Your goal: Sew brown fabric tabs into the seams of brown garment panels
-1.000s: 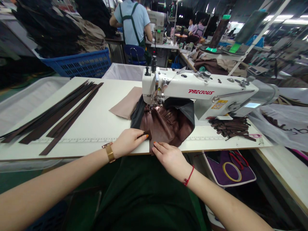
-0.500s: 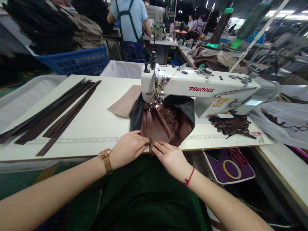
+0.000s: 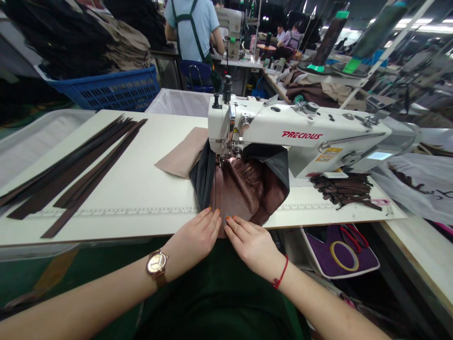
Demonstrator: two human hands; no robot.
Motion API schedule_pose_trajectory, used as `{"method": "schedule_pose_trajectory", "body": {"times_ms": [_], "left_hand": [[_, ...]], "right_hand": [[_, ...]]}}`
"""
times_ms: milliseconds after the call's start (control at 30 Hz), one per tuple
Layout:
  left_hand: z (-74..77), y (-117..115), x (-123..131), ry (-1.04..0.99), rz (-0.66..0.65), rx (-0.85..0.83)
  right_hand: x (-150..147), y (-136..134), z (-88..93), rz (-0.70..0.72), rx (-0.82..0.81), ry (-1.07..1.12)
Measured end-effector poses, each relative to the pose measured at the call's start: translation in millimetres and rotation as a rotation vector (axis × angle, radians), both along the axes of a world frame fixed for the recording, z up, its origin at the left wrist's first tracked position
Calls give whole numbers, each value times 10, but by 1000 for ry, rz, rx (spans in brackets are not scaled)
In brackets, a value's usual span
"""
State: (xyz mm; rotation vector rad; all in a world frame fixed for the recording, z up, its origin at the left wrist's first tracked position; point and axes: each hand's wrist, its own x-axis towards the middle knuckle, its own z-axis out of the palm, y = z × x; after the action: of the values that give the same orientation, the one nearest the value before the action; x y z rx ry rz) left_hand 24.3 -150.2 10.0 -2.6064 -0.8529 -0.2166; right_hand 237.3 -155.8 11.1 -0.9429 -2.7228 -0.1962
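Note:
A brown leather bag piece (image 3: 235, 189) with a dark lining (image 3: 202, 177) lies under the needle and presser foot of a white sewing machine (image 3: 262, 120). A long strip runs down it from the foot to the table's front edge. My left hand (image 3: 196, 231) holds the left side of this strip near the edge, fingers together on top and thumb hidden. Close beside it, my right hand (image 3: 249, 238) grips the strip's right side, fingertips on the leather. A beige piece (image 3: 182, 153) lies left of the machine head, partly under the lining.
Long dark strips (image 3: 81, 170) lie on the left of the white table. Short brown strips (image 3: 348, 189) are piled right of the machine. Below the front edge, a purple-lined tray (image 3: 323, 257) holds yellow tape (image 3: 344, 256) and red-handled scissors (image 3: 354, 237). A person (image 3: 194, 28) works behind.
My left hand has shifted back toward me, its fingers now pointing forward along the strip. My right hand stays near the same spot on the leather. The view has tilted slightly.

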Motion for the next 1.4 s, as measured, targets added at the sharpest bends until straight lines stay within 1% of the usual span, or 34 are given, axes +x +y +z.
{"method": "schedule_pose_trajectory", "body": {"times_ms": [100,200,300,400,467,533,633,700,767,833,933,1033,1200,1400], "left_hand": [[14,-6,1,3,0,-16],[22,7,5,-9,1,-33],[3,16,6,-17,3,-34],[12,19,-5,-7,-11,-33],[85,47,-13,-7,-35,-63],[217,130,-16,-28,-46,-171],[433,371,-22,-87,-45,-391],[498,563,-41,-108,-45,-437],[467,715,-80,-110,-40,-414],[369,792,-127,-114,-29,-400],[206,791,-181,-145,-7,-406],[111,753,-199,-187,2,-400],[58,746,-195,-209,0,-386],[32,754,-195,-249,11,-383]], "right_hand": [[8,-8,-27,0,21,19],[5,5,-15,-19,13,61],[-32,38,40,-75,-58,77],[-96,76,99,-132,-114,5],[-136,95,125,-144,-117,-43],[-164,111,144,-139,-116,-60],[-182,135,166,-136,-140,-55],[-184,150,175,-136,-155,-44],[-180,162,174,-130,-165,-35],[-176,170,162,-122,-175,-30],[-174,179,137,-109,-183,-17],[-174,191,124,-94,-167,5],[-161,218,118,-84,-119,57],[-167,282,79,-58,-80,140]]}}
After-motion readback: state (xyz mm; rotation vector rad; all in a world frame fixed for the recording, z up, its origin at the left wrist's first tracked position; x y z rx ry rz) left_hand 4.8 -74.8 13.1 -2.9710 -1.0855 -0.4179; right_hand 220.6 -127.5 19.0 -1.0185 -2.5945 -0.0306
